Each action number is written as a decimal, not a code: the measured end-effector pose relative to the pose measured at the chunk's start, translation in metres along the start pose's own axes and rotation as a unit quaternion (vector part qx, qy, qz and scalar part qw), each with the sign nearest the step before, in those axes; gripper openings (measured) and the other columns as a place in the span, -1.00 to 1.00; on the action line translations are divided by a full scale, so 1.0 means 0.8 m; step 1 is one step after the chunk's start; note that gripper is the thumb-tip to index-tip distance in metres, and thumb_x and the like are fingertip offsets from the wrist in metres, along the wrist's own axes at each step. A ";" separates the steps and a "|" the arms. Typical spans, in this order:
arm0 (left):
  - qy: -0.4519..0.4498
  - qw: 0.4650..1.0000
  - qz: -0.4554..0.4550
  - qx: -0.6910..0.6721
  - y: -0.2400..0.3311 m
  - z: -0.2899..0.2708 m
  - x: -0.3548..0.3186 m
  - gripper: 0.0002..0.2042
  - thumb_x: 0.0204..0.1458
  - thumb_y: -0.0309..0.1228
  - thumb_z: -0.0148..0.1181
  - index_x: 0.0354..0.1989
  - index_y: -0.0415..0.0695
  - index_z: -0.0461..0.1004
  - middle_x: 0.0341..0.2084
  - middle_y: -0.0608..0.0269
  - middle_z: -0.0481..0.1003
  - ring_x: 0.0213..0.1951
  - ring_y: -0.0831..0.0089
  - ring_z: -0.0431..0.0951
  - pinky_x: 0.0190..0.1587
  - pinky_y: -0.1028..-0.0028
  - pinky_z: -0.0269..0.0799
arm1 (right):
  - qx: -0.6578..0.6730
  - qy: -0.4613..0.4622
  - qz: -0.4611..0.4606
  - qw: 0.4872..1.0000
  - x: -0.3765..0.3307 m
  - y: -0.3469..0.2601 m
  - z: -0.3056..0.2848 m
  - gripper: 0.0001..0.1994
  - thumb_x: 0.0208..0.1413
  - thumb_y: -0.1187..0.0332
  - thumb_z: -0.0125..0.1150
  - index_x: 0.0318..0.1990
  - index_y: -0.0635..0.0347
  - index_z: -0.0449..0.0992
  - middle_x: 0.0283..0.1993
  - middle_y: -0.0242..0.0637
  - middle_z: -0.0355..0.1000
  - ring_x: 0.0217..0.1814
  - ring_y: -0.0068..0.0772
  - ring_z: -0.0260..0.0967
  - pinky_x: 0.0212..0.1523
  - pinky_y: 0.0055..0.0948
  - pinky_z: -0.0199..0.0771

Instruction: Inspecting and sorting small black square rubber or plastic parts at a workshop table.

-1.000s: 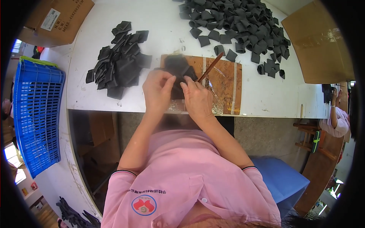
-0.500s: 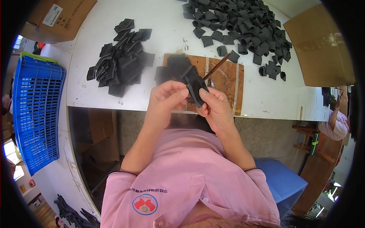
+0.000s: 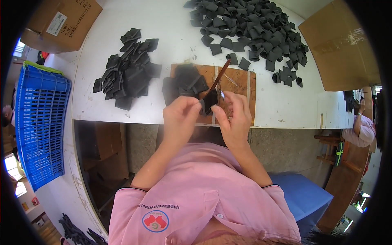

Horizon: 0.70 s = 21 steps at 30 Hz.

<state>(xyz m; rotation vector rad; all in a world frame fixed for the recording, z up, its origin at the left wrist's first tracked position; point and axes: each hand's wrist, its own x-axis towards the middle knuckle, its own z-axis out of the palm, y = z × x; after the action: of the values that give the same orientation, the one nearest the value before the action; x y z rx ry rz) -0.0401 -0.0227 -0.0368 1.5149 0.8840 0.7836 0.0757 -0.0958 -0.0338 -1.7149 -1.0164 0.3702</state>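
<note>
Black piece (image 3: 210,102), its left edge clamped in the left grip (image 3: 179,117), lies beside the parted right grip (image 3: 237,120).

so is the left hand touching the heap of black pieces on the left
Apart. The head view shows it: white tabletop lies visible between the left hand and the heap of black pieces.

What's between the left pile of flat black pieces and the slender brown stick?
White tabletop, then another cluster of flat black pieces mostly on the rectangular brown board; head view.
</note>
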 end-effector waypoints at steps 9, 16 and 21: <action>0.157 0.966 0.152 0.134 -0.007 0.042 0.001 -0.97 -0.12 -0.63 0.07 -0.50 -0.28 0.36 -0.71 0.36 0.40 -0.71 0.71 0.33 -0.68 0.69 0.24 | -0.161 0.017 -0.205 0.965 0.012 0.002 0.006 -0.90 -0.21 0.58 0.11 -0.46 0.29 0.39 -0.53 -0.24 0.24 -0.57 -0.26 0.26 -0.59 -0.41 0.27; -0.084 0.863 -0.204 -0.455 0.047 0.016 0.012 -0.87 -0.12 -0.68 0.01 -0.35 -0.30 0.33 -0.64 0.34 0.38 -0.74 0.76 0.24 -0.73 0.72 0.08 | 0.415 -0.129 0.207 0.877 0.024 0.018 -0.021 -0.93 -0.07 0.53 0.06 -0.39 0.31 0.41 -0.59 -0.54 0.22 -0.63 -0.72 0.07 -0.64 -0.69 0.06; 0.092 0.990 0.100 0.030 0.038 0.038 0.008 -0.85 -0.15 -0.74 -0.05 -0.37 -0.33 0.34 -0.56 0.31 0.40 -0.66 0.79 0.29 -0.66 0.76 0.13 | 0.636 -0.169 0.295 0.693 0.027 -0.005 -0.021 -0.88 0.00 0.41 0.04 -0.38 0.28 0.38 -0.63 -0.52 0.14 -0.65 -0.75 -0.03 -0.64 -0.77 -0.04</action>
<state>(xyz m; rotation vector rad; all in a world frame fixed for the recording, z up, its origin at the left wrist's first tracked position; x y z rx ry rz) -0.0071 -0.0337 -0.0099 1.6210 0.9062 1.0644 0.0976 -0.0893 -0.0189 -0.5780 -0.1638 1.4560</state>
